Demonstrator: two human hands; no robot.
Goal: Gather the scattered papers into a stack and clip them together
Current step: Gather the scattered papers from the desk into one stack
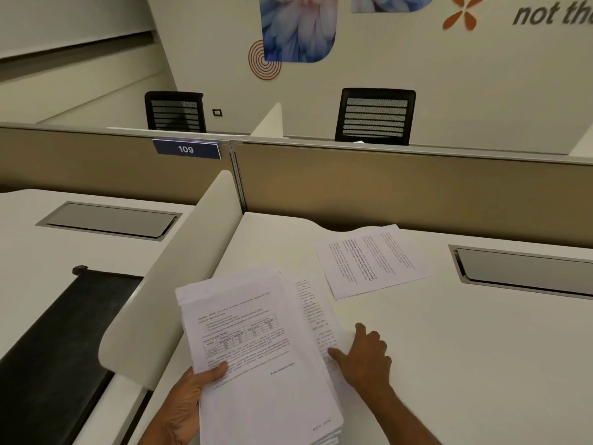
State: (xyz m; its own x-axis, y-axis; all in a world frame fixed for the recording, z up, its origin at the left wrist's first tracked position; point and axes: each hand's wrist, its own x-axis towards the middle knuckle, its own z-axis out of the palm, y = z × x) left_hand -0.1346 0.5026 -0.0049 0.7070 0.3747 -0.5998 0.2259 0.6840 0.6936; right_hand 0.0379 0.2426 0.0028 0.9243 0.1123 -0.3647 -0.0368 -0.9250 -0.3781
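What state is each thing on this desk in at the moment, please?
stack of papers, held, edges uneven, no clip seen.
left hand, grips the stack, thumb on top.
right hand, thumb and fingers touch the loose sheet.
loose sheet, flat on the desk, partly under the stack.
far sheets, flat, overlapping, untouched.

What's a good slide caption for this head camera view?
Left hand grips the paper stack; right hand touches a loose sheet beside it.

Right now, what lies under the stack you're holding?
A printed sheet sticks out from under the stack, the right hand touching it; the rest of that sheet is covered.
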